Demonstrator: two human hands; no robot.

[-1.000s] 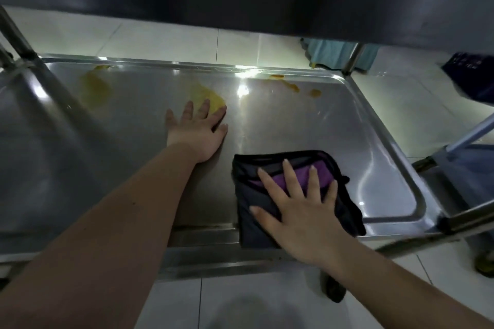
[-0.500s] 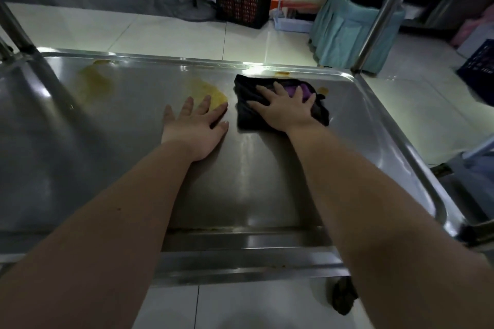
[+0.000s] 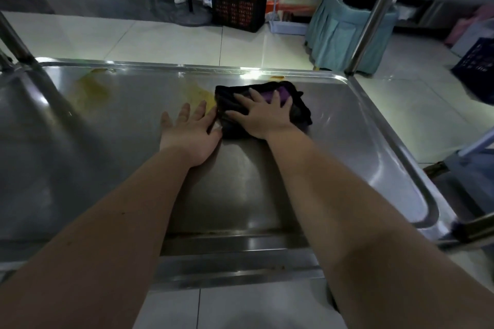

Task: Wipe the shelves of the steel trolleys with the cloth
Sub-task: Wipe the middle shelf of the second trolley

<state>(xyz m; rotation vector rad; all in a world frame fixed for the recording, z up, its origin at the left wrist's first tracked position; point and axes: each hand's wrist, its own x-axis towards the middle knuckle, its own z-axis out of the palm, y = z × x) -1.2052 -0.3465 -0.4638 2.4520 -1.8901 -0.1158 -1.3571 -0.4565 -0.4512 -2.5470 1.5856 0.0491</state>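
A dim tiled storeroom lies beyond the steel trolley shelf [image 3: 347, 168], which carries yellowish smears [image 3: 197, 93] near its far edge. The folded dark cloth [image 3: 299, 112] lies there under the right hand [image 3: 263, 117], fingers spread flat and pressing. The left hand [image 3: 188, 136] rests flat beside it, empty. The cloth looks soft and light and may bunch; a broad palm probably suits it best.

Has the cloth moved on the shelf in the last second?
Yes. The cloth went from the near edge of the shelf up to its far side, then left, now reaching the yellow stain.
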